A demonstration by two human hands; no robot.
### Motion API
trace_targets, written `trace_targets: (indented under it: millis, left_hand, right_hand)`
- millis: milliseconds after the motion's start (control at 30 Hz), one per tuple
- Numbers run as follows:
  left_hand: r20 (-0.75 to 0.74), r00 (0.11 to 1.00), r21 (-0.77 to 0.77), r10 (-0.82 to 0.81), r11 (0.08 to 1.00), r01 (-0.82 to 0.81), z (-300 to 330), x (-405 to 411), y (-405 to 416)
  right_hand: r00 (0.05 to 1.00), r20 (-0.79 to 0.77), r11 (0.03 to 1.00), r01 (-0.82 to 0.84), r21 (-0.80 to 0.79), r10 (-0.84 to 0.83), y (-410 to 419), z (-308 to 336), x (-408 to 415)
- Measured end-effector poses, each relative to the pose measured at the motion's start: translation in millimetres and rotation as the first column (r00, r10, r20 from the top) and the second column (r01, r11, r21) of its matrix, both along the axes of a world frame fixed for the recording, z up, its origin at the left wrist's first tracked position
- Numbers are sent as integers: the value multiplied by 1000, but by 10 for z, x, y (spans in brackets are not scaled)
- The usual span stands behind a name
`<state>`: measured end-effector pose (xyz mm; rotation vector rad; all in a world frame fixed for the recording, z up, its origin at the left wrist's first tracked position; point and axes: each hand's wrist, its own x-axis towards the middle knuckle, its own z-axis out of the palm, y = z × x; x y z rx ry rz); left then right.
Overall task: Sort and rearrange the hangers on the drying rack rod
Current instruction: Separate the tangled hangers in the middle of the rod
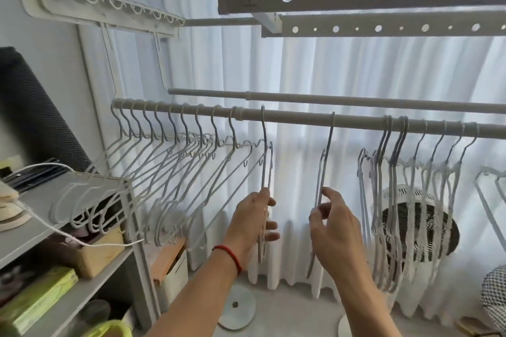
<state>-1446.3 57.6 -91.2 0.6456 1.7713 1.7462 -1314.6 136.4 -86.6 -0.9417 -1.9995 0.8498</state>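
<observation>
Both hands are raised to the grey metal rod [301, 117]. One thin white wire hanger [265, 156] is gripped edge-on by the left hand [253, 220]; another white hanger [327, 150] is pinched by the right hand [332, 227]. Each should be slid leftward, hook kept seated, matching the evenly spaced row [169, 145]; the bunched hangers [397, 161] remain unsorted.

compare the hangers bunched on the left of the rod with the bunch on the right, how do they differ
The left bunch is spread out along the rod, hooks evenly spaced; the right bunch is packed closer, some hooks touching. The left bunch is plain thin wire; the right bunch looks thicker and wavy-edged. The left bunch fans out at a slant; the right bunch hangs straighter. Both are pale and hooked on the same rod.
</observation>
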Motion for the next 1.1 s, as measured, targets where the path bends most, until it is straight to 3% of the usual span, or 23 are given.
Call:
trace_targets:
  millis: [200, 333, 533, 600, 767, 1100]
  left_hand:
    - [38, 999, 6, -14, 1000, 14, -37, -213, -166]
    - [30, 999, -2, -28, 1000, 29, -52, -325, -224]
    - [-33, 999, -25, -31, 999, 30, -77, -398, -252]
    - [-36, 999, -32, -41, 999, 40, -81, -413, -261]
    - [27, 998, -2, -55, 998, 55, -86, -410, -261]
    - [27, 998, 9, -53, 999, 53, -129, -417, -227]
  right_hand:
    - [979, -202, 969, -69, -236, 20, -70, -67, -286]
    - [910, -414, 875, -224, -429, 30, -76, -172, -441]
    - [832, -552, 669, -434, -603, 43, -153, -209, -530]
    - [842, -533, 685, -435, -584, 79, -155, -239, -548]
    - [932, -345, 841, -272, -467, 110, -212, -258, -579]
    - [952, -224, 844, -290, -450, 208, -300, -172, -747]
